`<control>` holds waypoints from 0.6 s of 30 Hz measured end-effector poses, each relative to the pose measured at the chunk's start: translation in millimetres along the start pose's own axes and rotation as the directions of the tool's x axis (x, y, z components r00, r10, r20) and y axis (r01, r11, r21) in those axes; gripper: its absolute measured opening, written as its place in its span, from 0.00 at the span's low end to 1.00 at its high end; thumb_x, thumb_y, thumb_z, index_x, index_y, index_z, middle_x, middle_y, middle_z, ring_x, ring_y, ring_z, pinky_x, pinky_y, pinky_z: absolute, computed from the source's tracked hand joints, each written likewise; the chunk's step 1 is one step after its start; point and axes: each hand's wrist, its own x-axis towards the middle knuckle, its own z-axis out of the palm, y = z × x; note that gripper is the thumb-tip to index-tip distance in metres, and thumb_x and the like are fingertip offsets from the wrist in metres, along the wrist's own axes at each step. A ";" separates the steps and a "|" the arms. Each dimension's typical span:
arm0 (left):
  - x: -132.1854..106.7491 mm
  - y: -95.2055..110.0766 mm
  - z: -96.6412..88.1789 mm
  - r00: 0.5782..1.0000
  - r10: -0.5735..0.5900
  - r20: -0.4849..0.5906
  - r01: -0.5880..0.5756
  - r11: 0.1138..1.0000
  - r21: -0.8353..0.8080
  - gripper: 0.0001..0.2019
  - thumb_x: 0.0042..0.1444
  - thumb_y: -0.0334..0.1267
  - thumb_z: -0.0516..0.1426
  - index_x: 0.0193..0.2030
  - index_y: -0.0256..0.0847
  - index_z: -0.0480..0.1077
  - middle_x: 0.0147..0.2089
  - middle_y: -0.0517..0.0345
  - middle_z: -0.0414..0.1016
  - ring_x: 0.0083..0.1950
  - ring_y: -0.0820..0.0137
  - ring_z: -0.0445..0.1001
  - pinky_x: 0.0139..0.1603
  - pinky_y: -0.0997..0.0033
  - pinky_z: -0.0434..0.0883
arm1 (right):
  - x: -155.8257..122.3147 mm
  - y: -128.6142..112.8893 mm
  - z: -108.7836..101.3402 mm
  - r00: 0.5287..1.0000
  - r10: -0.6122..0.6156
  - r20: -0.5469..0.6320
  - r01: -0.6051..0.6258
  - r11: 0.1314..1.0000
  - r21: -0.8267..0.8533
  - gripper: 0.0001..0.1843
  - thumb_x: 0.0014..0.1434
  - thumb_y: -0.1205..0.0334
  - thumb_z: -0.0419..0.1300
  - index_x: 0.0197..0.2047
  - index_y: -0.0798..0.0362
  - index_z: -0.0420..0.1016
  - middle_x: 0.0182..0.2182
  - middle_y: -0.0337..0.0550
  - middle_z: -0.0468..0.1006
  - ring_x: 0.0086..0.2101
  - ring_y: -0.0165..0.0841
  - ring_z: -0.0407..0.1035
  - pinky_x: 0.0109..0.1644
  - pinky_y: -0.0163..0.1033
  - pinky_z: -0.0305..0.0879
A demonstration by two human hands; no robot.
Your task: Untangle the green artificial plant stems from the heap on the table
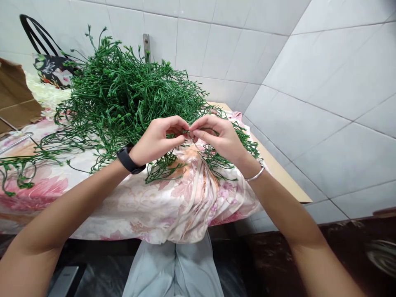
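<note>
A big heap of green artificial stems (123, 90) lies on a table covered by a pink flowered cloth (130, 206). My left hand (157, 140), with a black band on the wrist, and my right hand (221, 138), with a silver bangle, meet fingertip to fingertip over the table's front part. Both pinch one thin green sprig (188, 133) between thumb and fingers. The sprig trails down onto the cloth beneath my right hand.
White tiled walls stand behind and to the right. A brown paper bag (14, 97) and a black flowered bag (51, 68) sit at the back left. The bare wooden table edge (286, 175) shows on the right. My grey-trousered lap (175, 268) is below.
</note>
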 end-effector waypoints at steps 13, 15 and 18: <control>-3.6 -1.1 8.2 0.972 0.222 -0.079 -0.166 0.882 0.441 0.06 0.51 0.30 0.55 0.36 0.34 0.71 0.32 0.58 0.75 0.33 0.75 0.72 0.35 0.77 0.68 | -3.1 0.6 -3.0 0.975 -0.208 0.082 0.216 0.778 -0.590 0.11 0.51 0.60 0.61 0.36 0.57 0.70 0.28 0.40 0.73 0.30 0.29 0.67 0.38 0.37 0.62; -3.7 -1.5 9.1 0.971 0.228 -0.069 -0.175 0.882 0.438 0.06 0.53 0.30 0.55 0.37 0.34 0.70 0.33 0.57 0.75 0.33 0.76 0.72 0.35 0.78 0.68 | -3.9 -1.2 -4.3 0.967 -0.235 0.096 0.237 0.699 -0.674 0.08 0.53 0.62 0.59 0.36 0.57 0.72 0.27 0.40 0.74 0.30 0.29 0.67 0.41 0.38 0.61; -3.7 -2.2 10.5 0.973 0.222 -0.064 -0.172 0.882 0.438 0.07 0.55 0.32 0.54 0.39 0.34 0.69 0.34 0.57 0.75 0.34 0.75 0.72 0.36 0.77 0.68 | -4.7 -4.7 -6.4 0.971 -0.227 0.077 0.214 0.677 -0.704 0.06 0.55 0.64 0.57 0.35 0.57 0.73 0.26 0.39 0.76 0.29 0.28 0.67 0.41 0.38 0.59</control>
